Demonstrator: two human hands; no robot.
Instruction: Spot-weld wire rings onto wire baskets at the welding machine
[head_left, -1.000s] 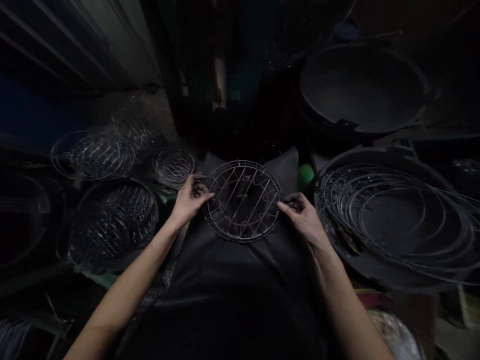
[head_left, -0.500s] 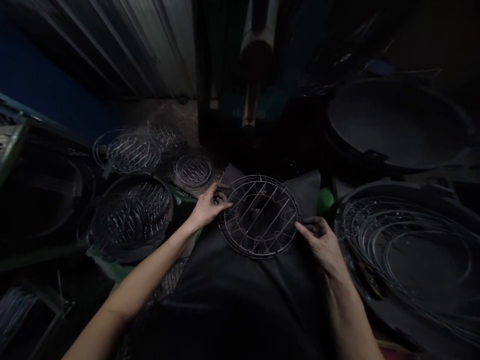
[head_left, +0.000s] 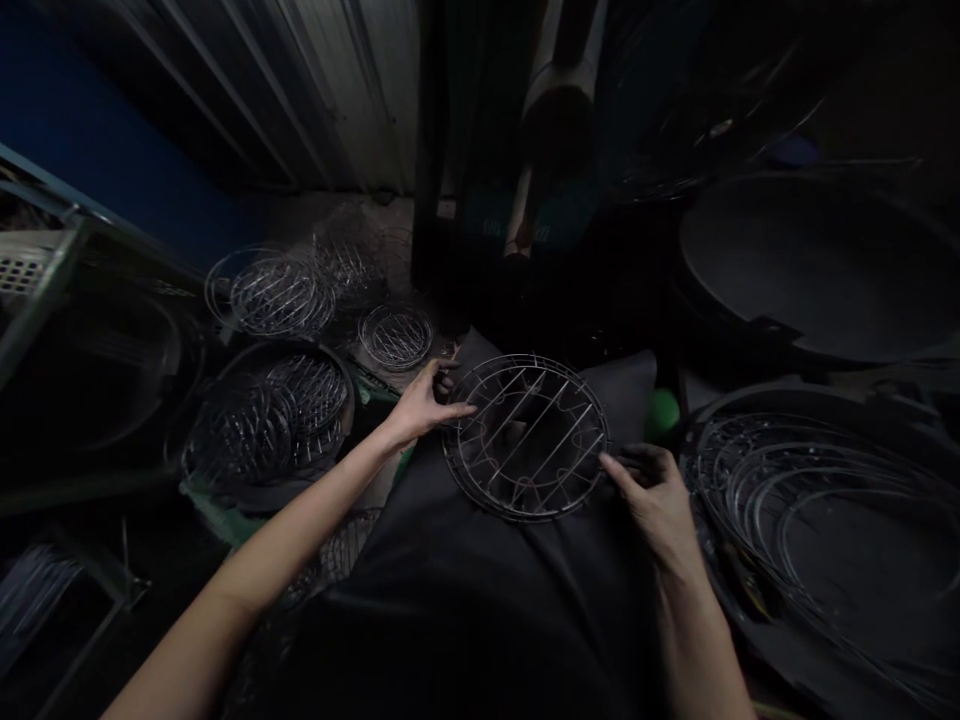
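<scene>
Round wire rack (head_left: 526, 437) lying on a dark cloth (head_left: 480, 570) over the person's lap. Left hand (head_left: 421, 405) pinches its left rim with fingers closed; right hand (head_left: 658, 496) grips the lower right rim likewise. Tub of wire rings (head_left: 825, 500) at right, near the rack.
</scene>
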